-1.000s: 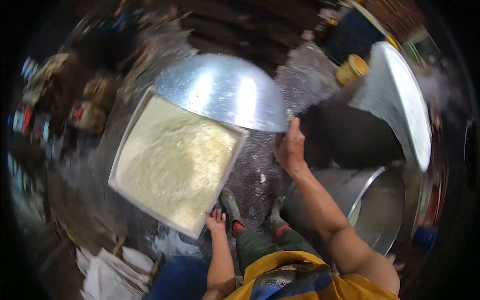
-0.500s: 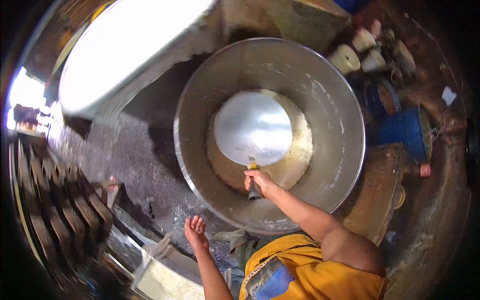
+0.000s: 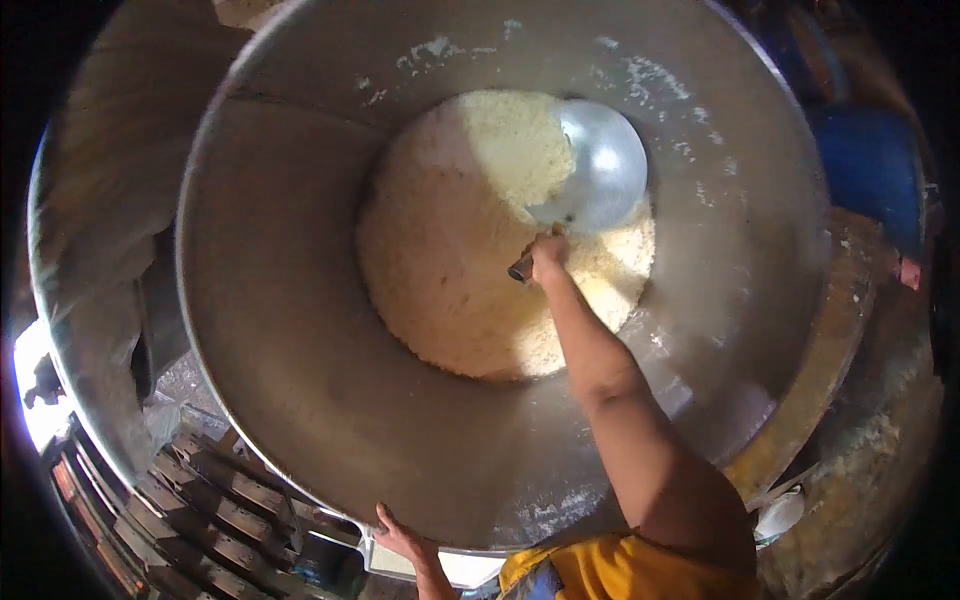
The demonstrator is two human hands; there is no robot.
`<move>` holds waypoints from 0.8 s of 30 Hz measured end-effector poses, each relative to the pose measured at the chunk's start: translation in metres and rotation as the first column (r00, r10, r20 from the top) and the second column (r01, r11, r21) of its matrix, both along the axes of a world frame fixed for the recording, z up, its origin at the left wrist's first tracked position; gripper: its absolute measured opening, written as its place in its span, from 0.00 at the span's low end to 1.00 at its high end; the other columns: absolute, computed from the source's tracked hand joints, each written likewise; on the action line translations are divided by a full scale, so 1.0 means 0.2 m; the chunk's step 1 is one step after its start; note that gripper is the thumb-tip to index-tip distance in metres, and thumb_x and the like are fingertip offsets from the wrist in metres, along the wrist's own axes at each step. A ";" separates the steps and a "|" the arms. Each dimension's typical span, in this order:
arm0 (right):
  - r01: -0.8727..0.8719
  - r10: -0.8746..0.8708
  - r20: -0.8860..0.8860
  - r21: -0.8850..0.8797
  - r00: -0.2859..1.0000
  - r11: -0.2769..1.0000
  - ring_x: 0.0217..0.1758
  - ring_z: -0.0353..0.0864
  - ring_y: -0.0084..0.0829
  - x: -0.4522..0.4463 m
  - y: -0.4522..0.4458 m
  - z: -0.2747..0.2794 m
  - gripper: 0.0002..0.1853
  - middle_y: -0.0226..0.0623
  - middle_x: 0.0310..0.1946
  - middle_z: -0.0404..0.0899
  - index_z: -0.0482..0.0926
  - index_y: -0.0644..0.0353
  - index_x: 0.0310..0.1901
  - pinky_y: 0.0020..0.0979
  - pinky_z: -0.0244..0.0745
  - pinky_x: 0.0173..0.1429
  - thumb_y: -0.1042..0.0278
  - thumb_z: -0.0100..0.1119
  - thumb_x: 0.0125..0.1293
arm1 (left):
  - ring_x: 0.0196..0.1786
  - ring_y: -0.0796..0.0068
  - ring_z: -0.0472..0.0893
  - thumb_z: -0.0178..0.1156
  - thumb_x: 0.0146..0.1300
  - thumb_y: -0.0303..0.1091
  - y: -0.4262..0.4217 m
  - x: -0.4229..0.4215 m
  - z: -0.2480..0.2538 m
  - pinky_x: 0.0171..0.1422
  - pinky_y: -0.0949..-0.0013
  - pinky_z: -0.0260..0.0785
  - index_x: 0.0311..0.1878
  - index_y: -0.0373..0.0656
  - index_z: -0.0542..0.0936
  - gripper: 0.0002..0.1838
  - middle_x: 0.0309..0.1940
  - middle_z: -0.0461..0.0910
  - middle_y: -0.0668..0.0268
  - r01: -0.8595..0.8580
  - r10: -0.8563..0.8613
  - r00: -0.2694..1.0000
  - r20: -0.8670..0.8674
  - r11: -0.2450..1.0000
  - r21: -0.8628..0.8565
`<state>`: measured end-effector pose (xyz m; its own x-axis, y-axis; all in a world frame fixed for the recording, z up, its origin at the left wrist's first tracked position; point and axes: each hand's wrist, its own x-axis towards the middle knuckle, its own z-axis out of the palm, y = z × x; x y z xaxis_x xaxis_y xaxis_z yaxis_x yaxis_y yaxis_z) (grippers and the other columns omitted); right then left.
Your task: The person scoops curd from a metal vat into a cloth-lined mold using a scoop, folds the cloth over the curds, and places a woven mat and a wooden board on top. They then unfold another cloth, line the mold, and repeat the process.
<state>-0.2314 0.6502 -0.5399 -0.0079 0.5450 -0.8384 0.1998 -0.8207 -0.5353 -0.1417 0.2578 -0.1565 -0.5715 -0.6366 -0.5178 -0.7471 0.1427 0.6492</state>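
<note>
My right hand [image 3: 548,257] is closed around the dark handle of a round, shallow metal scoop [image 3: 605,170]. The scoop dips into a pale, crumbly mass [image 3: 450,250] at the bottom of a deep metal vat [image 3: 290,270], with its left edge touching or partly under the mass. At the near side of the vat, my left hand [image 3: 402,541] grips the rim, its thumb over the inner edge; its other fingers are partly hidden.
White smears cling to the vat's inner wall. A blue barrel [image 3: 868,170] stands to the right, beside a wooden board [image 3: 815,400]. Slatted dark metal pieces [image 3: 225,500] lie at lower left. A white container [image 3: 460,568] sits against the vat's near side.
The view has moved closer over the vat. My right hand has lowered the scoop into the pale mass, towards the right side. My left hand has gone from open in the air to the rim.
</note>
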 end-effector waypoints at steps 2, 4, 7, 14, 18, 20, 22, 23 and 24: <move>-0.190 0.184 -0.061 -0.126 0.981 0.974 0.22 0.73 0.32 -0.05 0.03 -0.09 0.11 0.39 0.26 0.71 0.67 0.61 0.46 0.35 0.69 0.21 0.80 0.48 0.61 | 0.50 0.60 0.74 0.56 0.63 0.48 0.08 -0.03 0.00 0.51 0.54 0.71 0.58 0.32 0.68 0.30 0.53 0.72 0.54 0.041 -0.045 0.997 -0.056 0.997 -0.070; -0.348 0.324 -0.147 -0.194 0.935 0.917 0.18 0.70 0.30 -0.14 0.07 -0.02 0.17 0.39 0.25 0.72 0.64 0.61 0.50 0.35 0.68 0.20 0.80 0.51 0.58 | 0.50 0.59 0.74 0.56 0.63 0.50 0.03 0.00 0.00 0.51 0.53 0.71 0.58 0.32 0.68 0.31 0.52 0.72 0.54 0.055 -0.056 0.998 -0.007 0.993 -0.106; -0.523 0.477 -0.321 -0.068 0.818 0.850 0.18 0.71 0.29 -0.19 0.06 -0.09 0.14 0.38 0.22 0.70 0.62 0.61 0.45 0.34 0.69 0.20 0.80 0.50 0.59 | 0.50 0.59 0.75 0.59 0.62 0.47 -0.02 0.02 -0.01 0.53 0.55 0.71 0.59 0.33 0.67 0.31 0.54 0.72 0.54 0.015 -0.016 1.000 -0.004 0.993 -0.114; -0.868 0.810 -0.341 -0.039 0.478 0.496 0.17 0.74 0.28 -0.25 -0.01 0.22 0.06 0.35 0.16 0.72 0.71 0.62 0.27 0.32 0.71 0.24 0.73 0.56 0.60 | 0.52 0.62 0.74 0.61 0.61 0.44 -0.05 0.03 -0.02 0.55 0.58 0.71 0.61 0.32 0.66 0.32 0.55 0.72 0.54 -0.037 0.034 0.999 -0.030 0.993 -0.112; -0.963 0.923 -0.276 -0.110 0.267 0.246 0.17 0.73 0.28 -0.29 -0.04 0.61 0.07 0.36 0.14 0.72 0.71 0.63 0.25 0.32 0.70 0.25 0.73 0.55 0.59 | 0.49 0.62 0.76 0.59 0.64 0.40 -0.03 0.02 -0.05 0.51 0.58 0.72 0.58 0.32 0.67 0.26 0.50 0.75 0.55 -0.002 -0.005 0.998 -0.070 0.996 -0.088; -0.992 0.926 -0.357 -0.064 0.121 0.105 0.16 0.72 0.28 -0.23 -0.07 0.74 0.08 0.37 0.14 0.72 0.70 0.63 0.24 0.32 0.70 0.25 0.74 0.53 0.59 | 0.49 0.63 0.76 0.59 0.65 0.37 -0.08 0.04 -0.08 0.51 0.60 0.72 0.59 0.32 0.67 0.25 0.50 0.75 0.56 0.040 -0.050 0.993 -0.107 0.994 -0.098; -0.999 0.925 -0.378 -0.035 0.030 0.019 0.15 0.72 0.28 -0.20 -0.09 1.06 0.08 0.37 0.14 0.72 0.71 0.64 0.23 0.32 0.71 0.26 0.74 0.53 0.59 | 0.50 0.63 0.76 0.59 0.65 0.35 0.00 0.00 -0.04 0.55 0.63 0.69 0.59 0.30 0.67 0.24 0.51 0.75 0.54 0.090 -0.116 0.983 -0.142 0.980 -0.178; -0.998 0.935 -0.353 -0.055 0.026 0.007 0.15 0.71 0.28 -0.18 -0.11 1.26 0.08 0.37 0.14 0.71 0.71 0.63 0.23 0.31 0.71 0.26 0.74 0.52 0.59 | 0.50 0.62 0.76 0.59 0.64 0.35 -0.01 0.00 -0.02 0.57 0.63 0.68 0.59 0.29 0.67 0.25 0.52 0.75 0.52 0.121 -0.147 0.984 -0.103 0.965 -0.232; -0.998 0.947 -0.322 -0.064 0.014 -0.007 0.15 0.71 0.28 -0.18 -0.12 1.47 0.08 0.36 0.14 0.71 0.71 0.63 0.22 0.31 0.71 0.26 0.74 0.52 0.58 | 0.51 0.61 0.76 0.59 0.64 0.34 -0.01 0.00 -0.01 0.58 0.63 0.67 0.59 0.29 0.67 0.25 0.52 0.75 0.51 0.146 -0.171 0.983 -0.070 0.949 -0.279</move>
